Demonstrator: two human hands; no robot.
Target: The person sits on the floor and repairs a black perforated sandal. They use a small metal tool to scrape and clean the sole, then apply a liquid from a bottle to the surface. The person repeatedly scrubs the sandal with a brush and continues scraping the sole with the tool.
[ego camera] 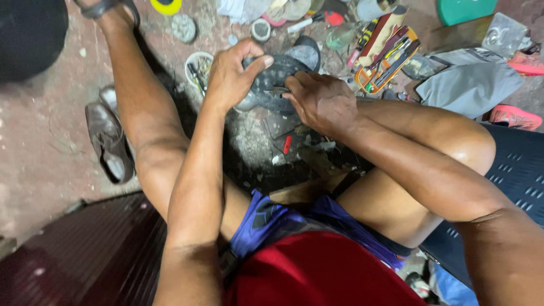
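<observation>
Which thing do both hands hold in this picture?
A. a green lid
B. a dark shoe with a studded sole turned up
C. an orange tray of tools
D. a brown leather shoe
B: the left hand grips the dark shoe from its left end, and the right hand presses on its studded sole, while the brown leather shoe lies apart on the floor.

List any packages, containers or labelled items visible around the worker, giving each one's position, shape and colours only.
Orange tray: upper right of the hands, oval, orange rim, full of tools.
Clear plastic package: top right, squarish, transparent.
Yellow disc: top edge, round, yellow with a dark centre.
Small white bowl: left of the left hand, round.
No signs or screens.
</observation>
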